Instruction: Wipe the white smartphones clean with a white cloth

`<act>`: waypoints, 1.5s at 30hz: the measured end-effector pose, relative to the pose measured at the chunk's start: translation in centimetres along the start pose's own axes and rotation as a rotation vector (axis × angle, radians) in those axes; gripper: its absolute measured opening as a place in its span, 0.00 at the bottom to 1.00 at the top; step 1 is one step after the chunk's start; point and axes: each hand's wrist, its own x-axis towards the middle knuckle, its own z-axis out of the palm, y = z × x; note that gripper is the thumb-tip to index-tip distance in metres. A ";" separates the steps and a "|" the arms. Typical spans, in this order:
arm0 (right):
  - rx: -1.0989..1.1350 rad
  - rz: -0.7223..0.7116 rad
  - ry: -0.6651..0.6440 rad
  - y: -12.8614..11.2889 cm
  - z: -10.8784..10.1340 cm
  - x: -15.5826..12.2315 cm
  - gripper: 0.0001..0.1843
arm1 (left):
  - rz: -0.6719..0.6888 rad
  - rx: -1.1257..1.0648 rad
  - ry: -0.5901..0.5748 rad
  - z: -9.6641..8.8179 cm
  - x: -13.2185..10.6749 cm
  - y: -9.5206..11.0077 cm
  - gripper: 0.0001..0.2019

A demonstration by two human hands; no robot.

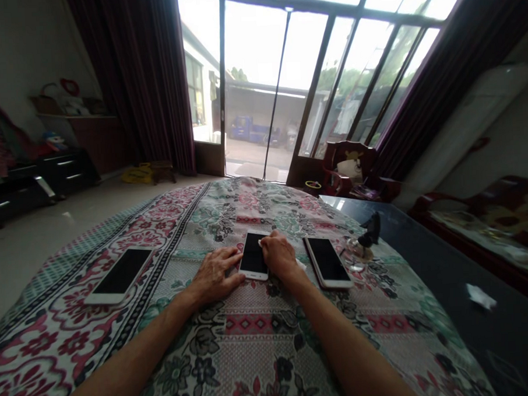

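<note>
Glass doors (252, 76) fill the top of the frame beyond a flowered tablecloth (262, 353), on which a white phone (252, 258) lies at the centre. At its left edge, the left hand (215, 274) rests with fingers loosely outstretched, while the curled right hand (279, 256) pinches some white tissue (261, 243) over the screen. Another phone (328, 259) lies right of centre.

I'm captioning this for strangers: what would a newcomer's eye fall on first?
Probably the bright glass doors at top centre, glaring between dark curtains. Next, the boldly patterned tablecloth in the foreground and, near its middle, a white-framed phone: the left hand is at its left edge, the right hand, with something white, over its screen. A second phone lies left, a third phone right.
</note>
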 end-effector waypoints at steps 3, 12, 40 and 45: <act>-0.005 0.099 0.035 1.5 -0.3 0.2 0.15 | 0.003 -0.010 -0.002 0.1 0.0 -0.2 0.23; 0.194 -0.255 0.120 -2.3 1.0 -1.2 0.12 | 0.023 0.018 -0.007 0.0 0.0 0.0 0.24; 0.181 -0.242 0.197 -0.7 1.9 2.9 0.14 | 0.034 0.049 0.026 0.4 0.0 -0.1 0.23; 0.128 -0.385 0.045 -1.0 2.3 2.6 0.16 | 0.045 0.060 0.036 0.5 0.0 -0.1 0.23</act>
